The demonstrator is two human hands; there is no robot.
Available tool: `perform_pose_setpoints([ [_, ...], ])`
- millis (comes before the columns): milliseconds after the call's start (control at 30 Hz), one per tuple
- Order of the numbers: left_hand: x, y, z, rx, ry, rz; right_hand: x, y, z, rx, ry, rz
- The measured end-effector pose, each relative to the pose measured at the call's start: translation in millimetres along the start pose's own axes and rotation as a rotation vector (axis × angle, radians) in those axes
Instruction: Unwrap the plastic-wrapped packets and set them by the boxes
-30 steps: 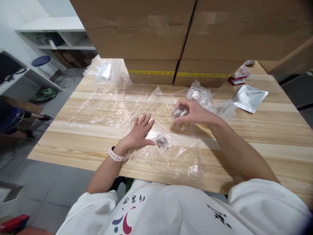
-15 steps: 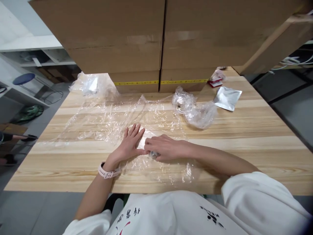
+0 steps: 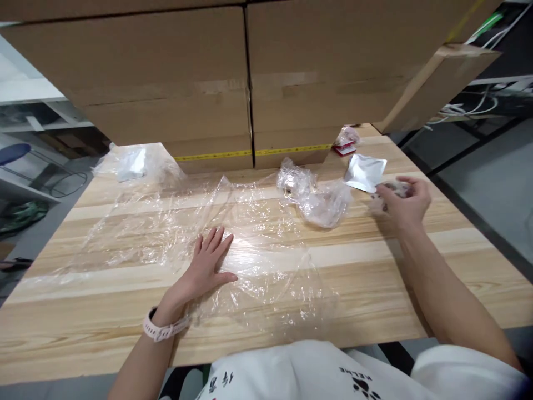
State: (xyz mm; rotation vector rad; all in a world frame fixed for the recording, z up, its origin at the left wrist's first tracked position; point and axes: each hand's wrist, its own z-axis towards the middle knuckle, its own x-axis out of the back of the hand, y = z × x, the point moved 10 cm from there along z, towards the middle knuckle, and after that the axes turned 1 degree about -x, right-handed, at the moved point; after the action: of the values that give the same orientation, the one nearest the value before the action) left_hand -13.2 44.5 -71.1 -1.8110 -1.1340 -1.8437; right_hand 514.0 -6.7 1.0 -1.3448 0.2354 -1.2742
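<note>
A thin clear plastic sheet (image 3: 270, 266) lies spread and wrinkled over the wooden table. My left hand (image 3: 207, 264) presses flat on it, fingers spread and nothing held. Out to the right, my right hand (image 3: 406, 200) is closed around a small crumpled clear plastic packet (image 3: 397, 190); what is inside the packet I cannot make out. Just left of that hand lies a silver foil pouch (image 3: 365, 173). A bunched clump of clear plastic wrap (image 3: 316, 197) sits between the pouch and the sheet.
Large cardboard boxes (image 3: 166, 83) stand along the table's back, with a yellow measuring tape (image 3: 216, 156) across their lower part. Red packets (image 3: 345, 149) lie at the back right. More plastic with a silver item (image 3: 132, 164) is at the back left. A blue stool (image 3: 14, 153) stands beyond.
My right hand has moved from beside my left hand out to the right, carrying the small packet. My left hand stays flat on the sheet. The view has shifted.
</note>
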Motion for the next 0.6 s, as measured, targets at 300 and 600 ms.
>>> perform_pose_setpoints([
  [300, 2.4, -3.7, -0.9, 0.012, 0.011, 0.039, -96.0, 28.2, 68.1, 0.030, -0.221, -0.516],
  [600, 8.2, 1.6, -3.3, 0.025, 0.043, 0.023, -170.0, 23.4, 184.4, -0.055, -0.232, -0.418],
])
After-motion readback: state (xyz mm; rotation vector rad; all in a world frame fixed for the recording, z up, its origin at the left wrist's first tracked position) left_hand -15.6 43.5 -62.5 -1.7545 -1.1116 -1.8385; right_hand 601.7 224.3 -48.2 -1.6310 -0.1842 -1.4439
